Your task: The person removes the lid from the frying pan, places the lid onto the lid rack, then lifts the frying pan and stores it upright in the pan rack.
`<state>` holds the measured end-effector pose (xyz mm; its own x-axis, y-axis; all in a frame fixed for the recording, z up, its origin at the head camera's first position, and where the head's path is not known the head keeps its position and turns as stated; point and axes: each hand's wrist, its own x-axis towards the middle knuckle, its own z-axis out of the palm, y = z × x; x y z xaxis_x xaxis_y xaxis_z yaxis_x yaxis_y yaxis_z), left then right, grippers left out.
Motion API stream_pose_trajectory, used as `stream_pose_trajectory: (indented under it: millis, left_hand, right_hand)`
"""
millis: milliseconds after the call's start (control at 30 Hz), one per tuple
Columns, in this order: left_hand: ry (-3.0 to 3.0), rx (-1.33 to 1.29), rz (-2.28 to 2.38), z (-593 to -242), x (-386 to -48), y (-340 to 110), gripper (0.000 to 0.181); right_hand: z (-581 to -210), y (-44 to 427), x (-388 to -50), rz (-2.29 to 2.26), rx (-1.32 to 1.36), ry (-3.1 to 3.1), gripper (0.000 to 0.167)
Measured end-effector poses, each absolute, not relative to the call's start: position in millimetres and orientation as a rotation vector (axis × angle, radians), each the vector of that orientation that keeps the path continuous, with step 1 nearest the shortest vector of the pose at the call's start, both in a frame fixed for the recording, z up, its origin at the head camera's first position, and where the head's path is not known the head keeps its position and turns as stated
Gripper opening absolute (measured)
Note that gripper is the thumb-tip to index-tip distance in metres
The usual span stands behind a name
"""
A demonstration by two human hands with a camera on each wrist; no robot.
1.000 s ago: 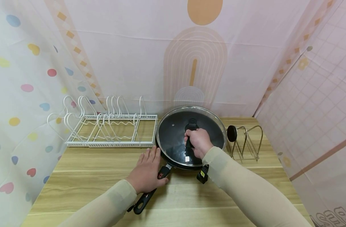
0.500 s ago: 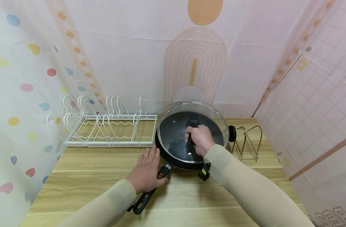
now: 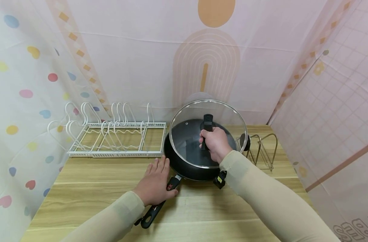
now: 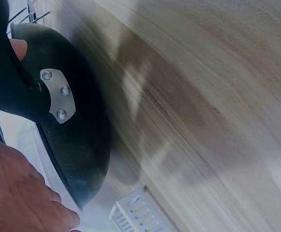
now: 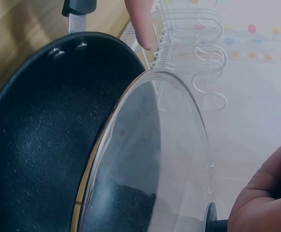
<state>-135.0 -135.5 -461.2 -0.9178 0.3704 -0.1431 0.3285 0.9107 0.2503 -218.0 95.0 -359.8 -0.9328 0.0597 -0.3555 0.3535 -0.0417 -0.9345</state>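
A black frying pan (image 3: 181, 168) sits on the wooden table, its long black handle (image 3: 152, 214) pointing toward me. My left hand (image 3: 155, 184) lies over that handle beside the rim, fingers extended and thumb across it. Above the pan, my right hand (image 3: 217, 144) grips the black handle (image 3: 208, 121) of a clear glass lid (image 3: 184, 158). The lid is tilted, its far edge higher, and in the right wrist view a gap shows between the lid (image 5: 125, 135) and the pan (image 5: 38, 145). The pan's speckled inside looks bare where visible.
Left of the pan stands a white wire rack (image 3: 128, 154) with upright loops. On the right is a smaller metal wire rack (image 3: 260, 149), a black round disc (image 3: 245, 142) at its left end. A patterned curtain (image 3: 135, 67) hangs behind the table.
My right hand has raised the lid off the pan, tilting its far edge up and shifting it slightly right. My left hand and the pan have stayed in place.
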Motion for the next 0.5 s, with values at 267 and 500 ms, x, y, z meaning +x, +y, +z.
stream_pose_trajectory:
  millis: [267, 500]
  left_hand:
    - [2.899, 0.551, 0.321, -460.7, -136.3, -137.7, 0.117]
    - [2.892, 0.555, 0.326, -459.5, -137.4, -138.2, 0.116]
  right_hand:
    - [-352.5, 107.1, -221.6, -2.104, 0.424, 2.034, 0.027]
    - [-347.6, 120.2, -222.7, -2.097, 0.422, 2.039, 0.031]
